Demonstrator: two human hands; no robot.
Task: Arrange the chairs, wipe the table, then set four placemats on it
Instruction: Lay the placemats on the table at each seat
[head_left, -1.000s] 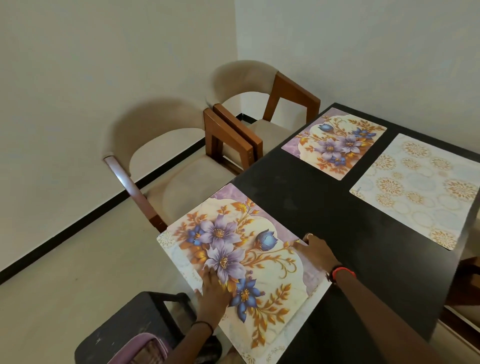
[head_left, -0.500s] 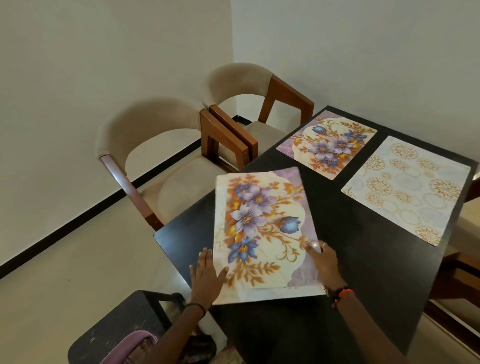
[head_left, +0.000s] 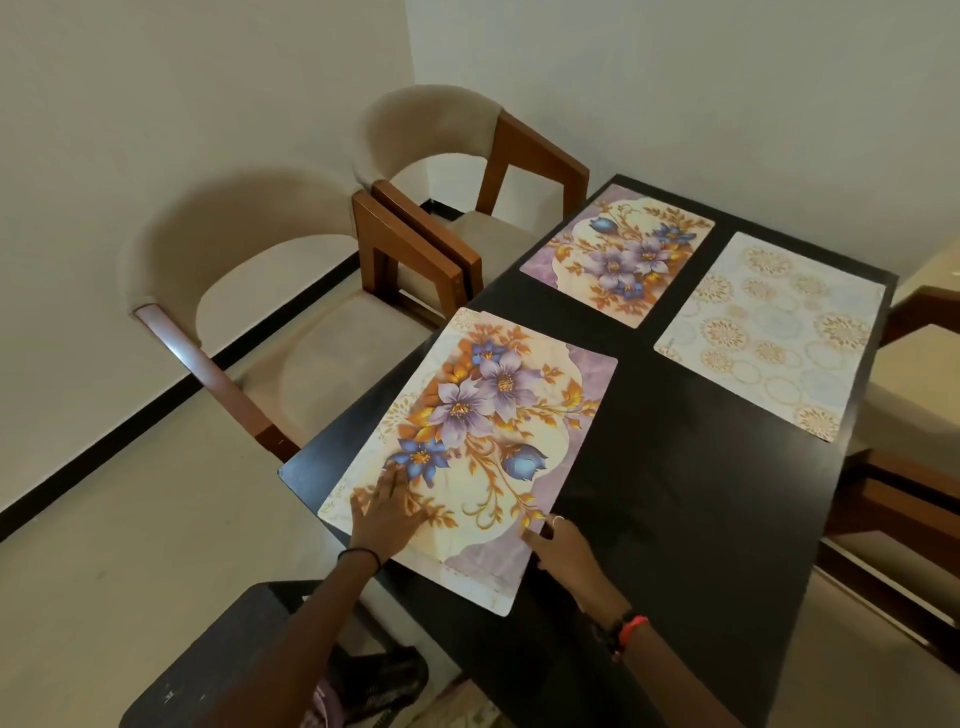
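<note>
Placemat with purple and blue flowers (head_left: 483, 441) lies on the near left part of the dark table (head_left: 675, 519), turned at a slant so that its long side runs away from the person. A pale mat (head_left: 460, 322) sits under it; only a thin strip shows along the left edge and at the far corner. The left hand (head_left: 387, 514) presses flat on the near left corner of the flowered placemat, its fingers (head_left: 387, 475) straight and spread, released rather than grasping. The right hand (head_left: 563, 551) is at the mat's near right edge, its fingers (head_left: 532, 535) touching that edge. Whether they pinch it or only rest on it cannot be told. A ring (head_left: 557, 518) shows on one finger.

Two more mats lie flat at the far end, well apart from the near one: a second flowered placemat (head_left: 618, 254) on the far left and a pale placemat with gold circles (head_left: 774, 332) just beside it on the right. Two beige chairs stand at the left side, the near chair (head_left: 291, 374) and the far chair (head_left: 467, 228) touching arm to arm. Another chair (head_left: 914, 374) shows partly at the right side. A black band (head_left: 358, 556) circles the left wrist and a red band (head_left: 631, 626) the right. A black stool (head_left: 208, 649) stands on the floor at the near left.
</note>
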